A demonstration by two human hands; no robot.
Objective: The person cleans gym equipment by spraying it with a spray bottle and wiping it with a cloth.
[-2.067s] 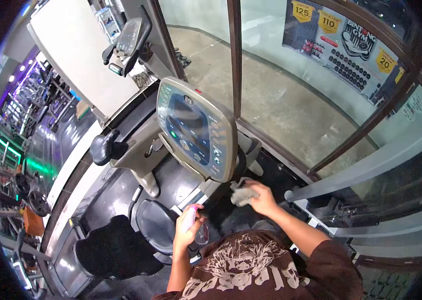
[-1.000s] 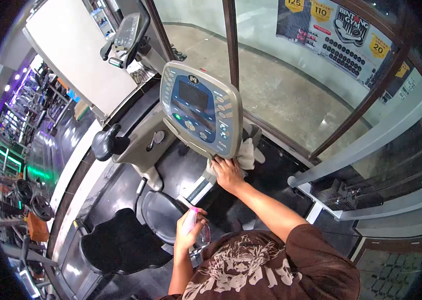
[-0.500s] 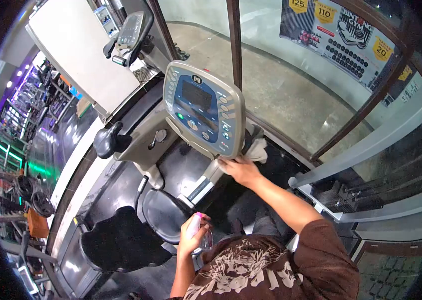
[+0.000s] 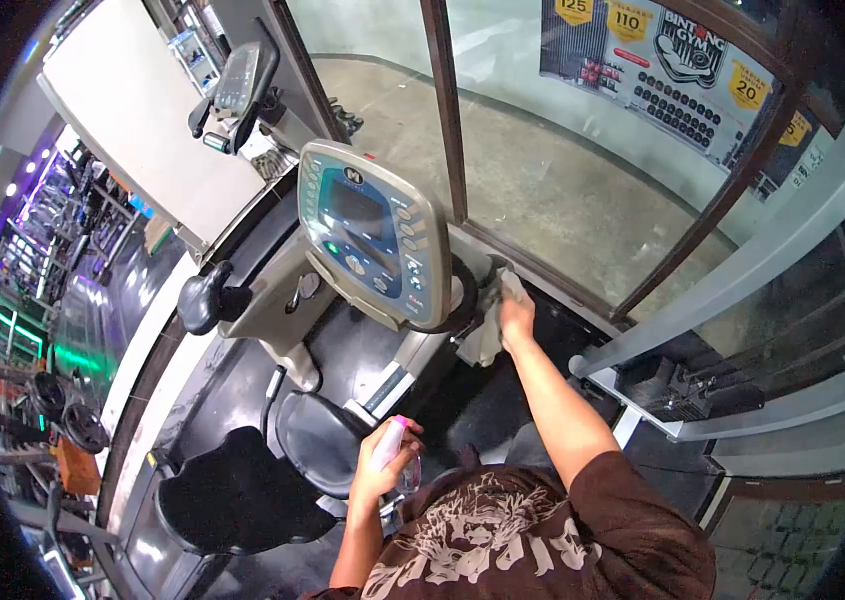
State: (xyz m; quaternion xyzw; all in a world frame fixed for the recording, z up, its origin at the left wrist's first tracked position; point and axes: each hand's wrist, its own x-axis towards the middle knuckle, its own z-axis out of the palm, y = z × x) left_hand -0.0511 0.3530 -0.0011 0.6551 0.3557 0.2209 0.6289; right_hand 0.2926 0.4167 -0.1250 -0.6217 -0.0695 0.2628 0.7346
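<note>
My left hand (image 4: pixel 380 459) is wrapped round a small spray bottle (image 4: pixel 392 445) with a pink top, above the black seat (image 4: pixel 319 440) of an exercise bike. My right hand (image 4: pixel 517 318) is beside the right edge of the bike's console (image 4: pixel 375 236), closed on a pale grey cloth (image 4: pixel 488 335). The cloth hangs down from the hand and lies against the handle behind the console. A small green light shows on the console's blue panel.
A black backrest (image 4: pixel 243 492) is at the lower left. Another bike console (image 4: pixel 240 80) stands at the upper left beside a white panel (image 4: pixel 133 95). Glass with dark frames (image 4: pixel 446 110) runs behind the bike. A curved grey rail (image 4: pixel 733 285) is at the right.
My right hand has moved from the console's lower edge to the right and up, round to its side, with the cloth. My left hand still holds the bottle. The view has shifted slightly.
</note>
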